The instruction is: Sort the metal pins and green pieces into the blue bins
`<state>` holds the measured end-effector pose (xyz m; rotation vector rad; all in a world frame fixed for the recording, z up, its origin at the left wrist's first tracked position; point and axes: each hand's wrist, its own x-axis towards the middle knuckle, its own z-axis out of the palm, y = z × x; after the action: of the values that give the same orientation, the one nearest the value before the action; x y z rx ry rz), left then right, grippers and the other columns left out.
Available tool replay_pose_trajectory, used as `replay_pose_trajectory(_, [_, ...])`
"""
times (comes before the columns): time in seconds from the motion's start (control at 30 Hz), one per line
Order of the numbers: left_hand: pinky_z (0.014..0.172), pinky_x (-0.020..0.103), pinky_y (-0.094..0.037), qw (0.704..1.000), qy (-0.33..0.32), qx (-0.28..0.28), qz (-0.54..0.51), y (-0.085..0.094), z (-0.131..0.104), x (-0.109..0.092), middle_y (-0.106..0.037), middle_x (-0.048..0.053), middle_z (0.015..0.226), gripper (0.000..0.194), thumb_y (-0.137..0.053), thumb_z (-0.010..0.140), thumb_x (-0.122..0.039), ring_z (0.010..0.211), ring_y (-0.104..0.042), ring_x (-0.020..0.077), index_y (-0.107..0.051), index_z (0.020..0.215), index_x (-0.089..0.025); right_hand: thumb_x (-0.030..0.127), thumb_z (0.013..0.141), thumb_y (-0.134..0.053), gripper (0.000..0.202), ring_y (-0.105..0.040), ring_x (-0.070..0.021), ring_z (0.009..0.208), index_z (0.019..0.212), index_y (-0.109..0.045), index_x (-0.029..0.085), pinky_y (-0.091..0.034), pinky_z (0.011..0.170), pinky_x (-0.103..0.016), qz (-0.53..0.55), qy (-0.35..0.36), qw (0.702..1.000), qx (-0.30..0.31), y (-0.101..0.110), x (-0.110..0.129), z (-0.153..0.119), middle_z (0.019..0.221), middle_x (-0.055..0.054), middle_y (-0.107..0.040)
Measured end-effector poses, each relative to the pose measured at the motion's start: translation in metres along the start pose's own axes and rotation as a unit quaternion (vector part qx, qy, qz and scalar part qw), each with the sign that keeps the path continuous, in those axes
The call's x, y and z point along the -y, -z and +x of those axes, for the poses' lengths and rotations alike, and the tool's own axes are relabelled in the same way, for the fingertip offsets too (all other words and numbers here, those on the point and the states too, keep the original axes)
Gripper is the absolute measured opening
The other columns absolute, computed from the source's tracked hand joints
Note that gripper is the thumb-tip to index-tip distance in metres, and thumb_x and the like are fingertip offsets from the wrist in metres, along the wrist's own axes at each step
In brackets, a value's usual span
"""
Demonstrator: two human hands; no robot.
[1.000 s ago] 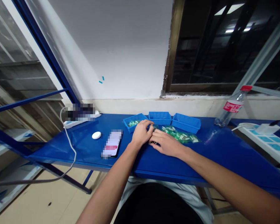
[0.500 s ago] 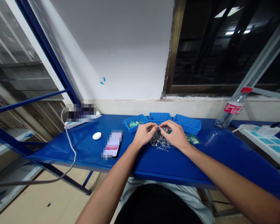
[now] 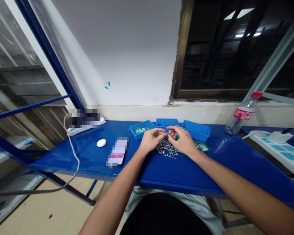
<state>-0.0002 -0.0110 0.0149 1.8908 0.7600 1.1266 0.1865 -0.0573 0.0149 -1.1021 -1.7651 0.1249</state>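
My left hand (image 3: pixel 150 140) is closed in a pinch above the blue table, thumb against the fingers. Its fingertips meet those of my right hand (image 3: pixel 182 139), which is also curled into a pinch. Whatever is between the fingertips is too small to make out. Just below both hands lies a pile of small metal pieces (image 3: pixel 170 150), dark and silver, many with long thin pins like rivets. Green flat pieces in clear bags (image 3: pixel 203 146) lie beside my right wrist, partly hidden by it.
Behind my hands stand a blue bin with green pieces (image 3: pixel 142 125), a middle blue bin (image 3: pixel 167 122) and a right blue bin (image 3: pixel 196 129). A phone (image 3: pixel 118 151) and a white oval object (image 3: pixel 101 143) lie left. A bottle (image 3: pixel 243 114) and a power strip (image 3: pixel 278 147) are right.
My right hand's fingers have shifted slightly, the index finger lifting a little from the thumb. Both hands stay above the pile, and the view has moved very slightly.
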Motion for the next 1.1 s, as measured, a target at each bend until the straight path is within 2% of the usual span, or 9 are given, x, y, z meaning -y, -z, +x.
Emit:
replay_pose_trajectory(0.07, [0.081,0.029,-0.058,0.999,-0.007,0.012,0.038,0.000,-0.002,-0.004,-0.079,0.009,0.098,0.035,-0.069,0.089,-0.046,0.088,-0.075,0.0211,-0.077,0.105,-0.015,0.017,0.089,-0.058,0.028,-0.064,-0.0195,0.080,0.113,-0.069,0.021,-0.055,0.074,-0.034,-0.001,0.003,1.000,0.003,0.000,0.001,0.000,0.098,-0.006,-0.068])
replay_pose_trajectory(0.17, [0.075,0.027,-0.055,0.994,-0.014,0.049,0.095,0.001,-0.005,-0.011,-0.079,0.005,0.088,0.041,-0.058,0.095,-0.052,0.081,-0.074,0.0198,-0.078,0.097,-0.016,0.017,0.089,-0.058,0.020,-0.064,-0.0200,0.080,0.103,-0.072,0.021,-0.056,0.074,-0.035,0.001,0.003,1.000,-0.007,0.000,0.001,0.001,0.098,-0.007,-0.068])
replay_pose_trajectory(0.3, [0.077,0.026,-0.054,0.990,-0.013,0.071,0.119,0.001,-0.006,-0.013,-0.079,0.004,0.085,0.047,-0.049,0.099,-0.053,0.080,-0.073,0.0198,-0.079,0.092,-0.016,0.019,0.089,-0.060,0.018,-0.067,-0.0213,0.086,0.101,-0.073,0.022,-0.057,0.077,-0.036,0.026,-0.003,1.000,0.003,-0.001,-0.002,0.001,0.100,-0.006,-0.071])
replay_pose_trajectory(0.43, [0.075,0.026,-0.054,0.990,-0.014,0.054,0.129,0.001,-0.005,-0.008,-0.080,0.004,0.092,0.039,-0.056,0.097,-0.048,0.081,-0.073,0.0203,-0.080,0.103,-0.017,0.019,0.090,-0.060,0.021,-0.069,-0.0222,0.095,0.103,-0.076,0.024,-0.057,0.083,-0.037,0.037,0.007,0.999,0.020,-0.002,-0.007,0.000,0.106,-0.006,-0.074])
replay_pose_trajectory(0.57, [0.077,0.028,-0.057,0.995,0.002,0.037,0.095,0.001,-0.004,-0.003,-0.080,0.007,0.102,0.036,-0.062,0.093,-0.043,0.088,-0.075,0.0223,-0.078,0.111,-0.016,0.018,0.091,-0.060,0.024,-0.069,-0.0233,0.101,0.106,-0.078,0.025,-0.055,0.091,-0.040,0.012,0.024,0.999,0.021,-0.001,-0.009,0.000,0.106,-0.006,-0.074])
replay_pose_trajectory(0.73, [0.085,0.032,-0.060,0.998,0.019,0.027,0.048,0.000,-0.002,0.002,-0.079,0.010,0.107,0.034,-0.065,0.092,-0.036,0.095,-0.076,0.0238,-0.077,0.115,-0.013,0.021,0.091,-0.063,0.020,-0.069,-0.0204,0.085,0.106,-0.076,0.024,-0.056,0.081,-0.036,0.011,0.005,1.000,0.017,-0.001,-0.005,-0.001,0.102,-0.005,-0.074])
replay_pose_trajectory(0.93, [0.086,0.034,-0.061,0.994,0.004,0.010,0.109,0.003,0.000,0.002,-0.080,0.008,0.105,0.027,-0.069,0.089,-0.029,0.094,-0.077,0.0240,-0.079,0.111,-0.017,0.032,0.090,-0.066,0.013,-0.071,-0.0206,0.081,0.095,-0.073,0.022,-0.058,0.076,-0.035,0.052,-0.068,0.996,0.014,-0.008,-0.006,-0.002,0.092,-0.004,-0.076])
replay_pose_trajectory(1.1, [0.087,0.033,-0.059,0.991,-0.013,0.001,0.136,0.001,-0.001,0.000,-0.080,0.006,0.103,0.021,-0.068,0.088,-0.024,0.091,-0.076,0.0221,-0.081,0.103,-0.019,0.030,0.085,-0.068,0.012,-0.070,-0.0197,0.076,0.092,-0.069,0.021,-0.059,0.073,-0.035,0.072,-0.092,0.993,0.013,-0.009,-0.011,-0.002,0.086,-0.004,-0.074])
